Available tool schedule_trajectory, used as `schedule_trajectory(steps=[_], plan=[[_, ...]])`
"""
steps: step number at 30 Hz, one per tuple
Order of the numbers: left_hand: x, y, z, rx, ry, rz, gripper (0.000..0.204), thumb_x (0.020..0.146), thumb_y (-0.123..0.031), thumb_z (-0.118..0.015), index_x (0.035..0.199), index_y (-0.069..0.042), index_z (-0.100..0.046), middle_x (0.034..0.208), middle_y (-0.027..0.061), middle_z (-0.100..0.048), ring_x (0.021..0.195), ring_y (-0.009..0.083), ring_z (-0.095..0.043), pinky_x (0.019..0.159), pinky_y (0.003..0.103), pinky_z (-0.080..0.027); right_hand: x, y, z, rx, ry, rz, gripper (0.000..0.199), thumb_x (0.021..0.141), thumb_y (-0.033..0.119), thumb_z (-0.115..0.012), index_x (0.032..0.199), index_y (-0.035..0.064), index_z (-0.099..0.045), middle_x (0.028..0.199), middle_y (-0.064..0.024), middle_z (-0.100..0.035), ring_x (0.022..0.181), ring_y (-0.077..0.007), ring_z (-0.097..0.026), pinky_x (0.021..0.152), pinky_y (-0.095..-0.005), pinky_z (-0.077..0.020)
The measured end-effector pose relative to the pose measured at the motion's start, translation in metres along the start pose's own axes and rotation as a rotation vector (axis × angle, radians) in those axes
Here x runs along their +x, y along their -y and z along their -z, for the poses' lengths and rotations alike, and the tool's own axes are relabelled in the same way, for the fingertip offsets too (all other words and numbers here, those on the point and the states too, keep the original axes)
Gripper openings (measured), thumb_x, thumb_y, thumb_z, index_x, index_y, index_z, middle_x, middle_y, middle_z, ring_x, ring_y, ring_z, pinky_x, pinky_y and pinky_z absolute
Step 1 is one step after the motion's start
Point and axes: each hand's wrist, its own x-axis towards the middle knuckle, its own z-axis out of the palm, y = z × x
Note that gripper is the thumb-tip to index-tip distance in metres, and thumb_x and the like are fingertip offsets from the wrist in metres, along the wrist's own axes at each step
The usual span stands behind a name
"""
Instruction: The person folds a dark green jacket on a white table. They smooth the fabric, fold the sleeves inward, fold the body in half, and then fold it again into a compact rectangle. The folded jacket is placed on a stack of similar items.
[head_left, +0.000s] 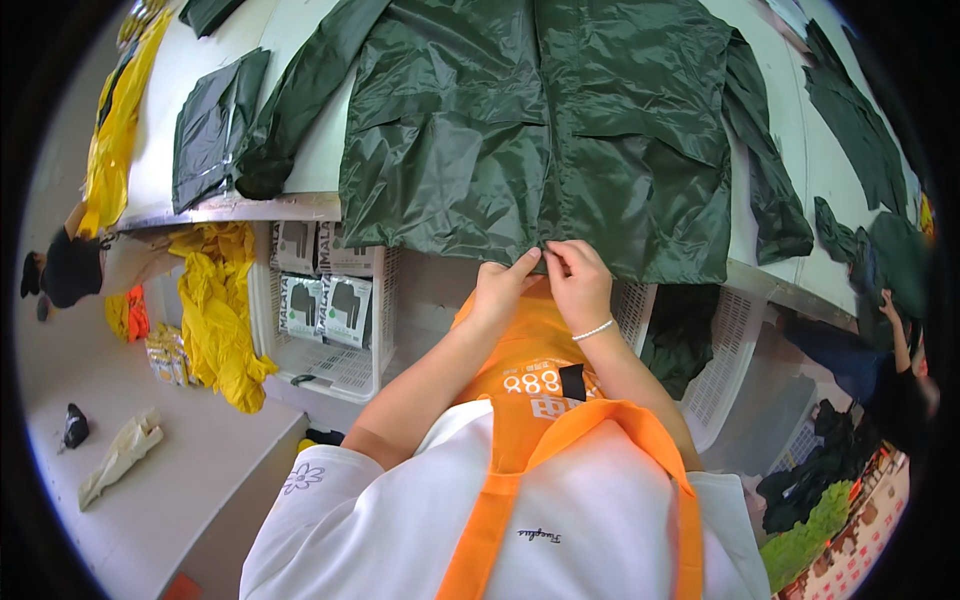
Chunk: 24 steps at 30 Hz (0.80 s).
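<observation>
A dark green rain jacket [450, 150] lies spread on the white table, its front upward and its bottom hem hanging over the near edge. Down its middle runs a front closure, with a pocket flap on each side. My left hand [507, 284] pinches the hem just left of that closure. Close beside it, my right hand [580, 285], with a white bead bracelet on the wrist, grips the hem at the bottom of the closure. Both sets of fingertips nearly meet there; the exact bit of fabric between them is hidden.
Left of the jacket lies a folded dark green garment in clear plastic [217, 130]. Under the table stand a white basket [385, 330] with packaged garments and another white basket [722, 370]. Yellow rainwear [215, 320] hangs at left. Other people work at both sides.
</observation>
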Motion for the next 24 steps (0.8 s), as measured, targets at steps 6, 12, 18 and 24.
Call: schedule_trajectory(steps=[6, 12, 18, 24], plan=[[-0.011, -0.014, -0.011, -0.078, 0.003, -0.014, 0.028, 0.084, -0.018, -0.069, 0.086, 0.008, -0.06, 0.089, 0.0139, -0.062, 0.076, 0.0205, -0.062, 0.067, 0.031, -0.051, -0.007, 0.009, -0.001, -0.242, 0.083, 0.165, 0.009, 0.079, 0.007, -0.059, 0.087, 0.0056, -0.063, 0.085, -0.0058, -0.057, 0.08, -0.0267, -0.057, 0.066, -0.0366, -0.0501], [0.014, -0.004, -0.001, -0.243, 0.034, 0.146, 0.023, 0.084, -0.015, -0.068, 0.084, 0.007, -0.061, 0.084, 0.0113, -0.061, 0.074, 0.0202, -0.062, 0.063, 0.033, -0.051, -0.007, 0.008, 0.011, 0.051, 0.209, 0.026, 0.017, 0.077, 0.003, -0.062, 0.093, 0.0007, -0.065, 0.093, -0.0117, -0.058, 0.087, -0.0282, -0.058, 0.074, -0.0338, -0.0482], [0.007, -0.011, 0.035, 0.061, -0.255, -0.121, 0.026, 0.083, -0.017, -0.07, 0.092, 0.005, -0.06, 0.088, 0.0103, -0.064, 0.071, 0.0188, -0.063, 0.06, 0.03, -0.051, 0.126, -0.047, 0.15, -0.05, -0.331, 0.103, 0.008, 0.08, 0.005, -0.058, 0.085, 0.0016, -0.063, 0.089, -0.014, -0.063, 0.083, -0.0312, -0.06, 0.075, -0.038, -0.0481], [0.038, -0.025, 0.143, 0.298, -0.721, -0.222, 0.038, 0.08, -0.013, -0.07, 0.112, 0.002, -0.055, 0.1, 0.0086, -0.062, 0.08, 0.0178, -0.061, 0.068, 0.028, -0.05, 0.221, -0.271, 0.273, -0.741, -0.039, -0.283, 0.043, 0.092, 0.022, -0.046, 0.129, -0.0006, -0.044, 0.135, -0.0194, -0.044, 0.125, -0.0327, -0.041, 0.103, -0.0423, -0.0343]])
